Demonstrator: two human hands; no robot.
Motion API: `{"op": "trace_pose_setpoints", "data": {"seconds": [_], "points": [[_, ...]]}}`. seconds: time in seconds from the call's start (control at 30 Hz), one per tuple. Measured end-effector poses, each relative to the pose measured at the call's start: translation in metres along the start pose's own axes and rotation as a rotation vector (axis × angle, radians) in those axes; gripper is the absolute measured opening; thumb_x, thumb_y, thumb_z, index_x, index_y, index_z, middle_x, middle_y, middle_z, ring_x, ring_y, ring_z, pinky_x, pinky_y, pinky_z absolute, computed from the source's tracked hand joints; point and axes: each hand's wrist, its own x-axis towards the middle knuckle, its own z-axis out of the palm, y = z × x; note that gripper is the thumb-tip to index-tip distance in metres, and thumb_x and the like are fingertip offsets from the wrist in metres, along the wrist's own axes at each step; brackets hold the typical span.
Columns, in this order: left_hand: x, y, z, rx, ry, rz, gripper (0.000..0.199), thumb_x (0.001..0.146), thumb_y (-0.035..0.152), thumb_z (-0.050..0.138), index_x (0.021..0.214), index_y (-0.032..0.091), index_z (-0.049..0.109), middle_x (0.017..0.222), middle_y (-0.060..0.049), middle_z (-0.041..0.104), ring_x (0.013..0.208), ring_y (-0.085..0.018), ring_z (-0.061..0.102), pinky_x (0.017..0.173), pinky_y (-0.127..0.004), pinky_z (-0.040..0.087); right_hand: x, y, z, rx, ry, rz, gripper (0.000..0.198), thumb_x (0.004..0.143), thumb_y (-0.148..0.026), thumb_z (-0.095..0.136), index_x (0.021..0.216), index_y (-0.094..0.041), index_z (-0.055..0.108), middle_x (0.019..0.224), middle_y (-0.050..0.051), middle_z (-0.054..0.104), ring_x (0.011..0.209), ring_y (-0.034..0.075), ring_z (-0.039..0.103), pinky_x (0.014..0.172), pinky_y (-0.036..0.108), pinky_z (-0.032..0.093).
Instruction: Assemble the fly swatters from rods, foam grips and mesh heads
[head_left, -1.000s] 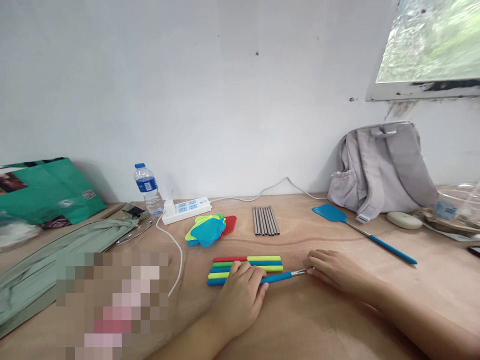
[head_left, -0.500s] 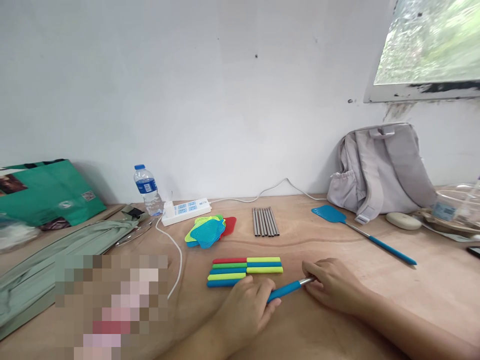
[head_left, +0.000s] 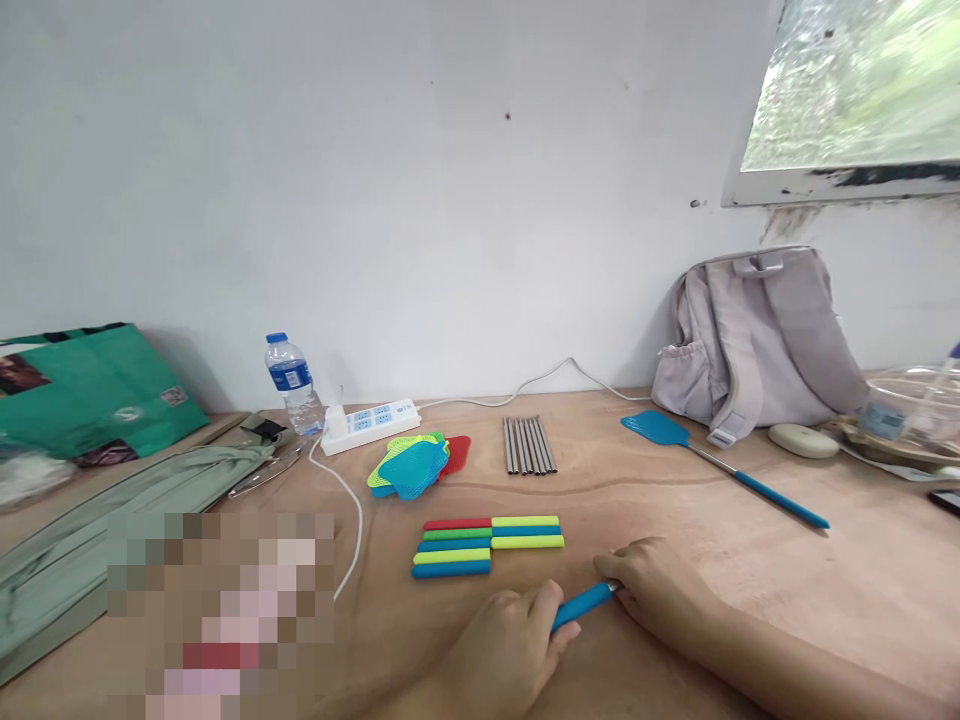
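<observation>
L hand (head_left: 517, 640): fingers wrapped round a blue handle (head_left: 582, 607), low on the table (head_left: 690, 500), nearest edge side
R hand (head_left: 656, 580): fingers pinched at the other end of it, w/ a short bit of shiny metal showing btwn handle & fingertips; rest of that metal's hidden by the hand
Blue handle: btwn both hands, tilted up toward the R one, just to the near right of the loose grips
Loose grips (head_left: 451, 568): two columns side by side, 5 on the left (red, green, blue, yellow, blue top to bottom), 3 on the right (yellow, blue, yellow)
Metal rods (head_left: 529, 446): laid in a row beyond the grips, approx parallel
Swatter heads (head_left: 412, 468): messy pile left of the rods, blue on top, red poking out right
Whole swatter (head_left: 780, 500): blue, off to the right, nr the grey backpack (head_left: 757, 345)
</observation>
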Motion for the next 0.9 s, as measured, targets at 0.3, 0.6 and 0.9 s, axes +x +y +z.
{"op": "trace_pose_setpoints", "data": {"seconds": [0.3, 0.6, 0.9], "points": [[-0.001, 0.004, 0.009, 0.086, 0.007, -0.004, 0.013, 0.087, 0.028, 0.046, 0.094, 0.020, 0.053, 0.078, -0.003, 0.068, 0.068, -0.019, 0.065, 0.055, -0.022, 0.044, -0.001, -0.005, 0.003, 0.020, 0.033, -0.029, 0.018, 0.067, -0.007, 0.045, 0.063, -0.020, 0.057, 0.061, 0.004, 0.067, 0.051, 0.017, 0.059, 0.046, 0.026, 0.023], [-0.001, -0.006, 0.014, 0.051, 0.206, 0.164, 0.013, 0.088, 0.026, 0.040, 0.086, 0.019, 0.051, 0.072, -0.003, 0.064, 0.063, -0.019, 0.060, 0.057, -0.026, 0.044, -0.001, -0.011, -0.001, 0.173, 0.062, 0.017, 0.012, 0.063, -0.011, 0.046, 0.059, -0.020, 0.052, 0.058, 0.001, 0.063, 0.053, 0.016, 0.057, 0.049, 0.025, 0.025], [0.003, -0.063, -0.025, -0.278, 0.987, 0.002, 0.014, 0.084, 0.019, 0.032, 0.093, 0.022, 0.042, 0.089, -0.005, 0.045, 0.083, -0.019, 0.048, 0.074, -0.033, 0.042, 0.006, 0.005, 0.000, 0.562, 0.335, 0.007, 0.040, 0.075, -0.039, 0.046, 0.049, -0.020, 0.024, 0.045, -0.004, 0.033, 0.046, 0.011, 0.036, 0.048, 0.024, 0.025]]}}
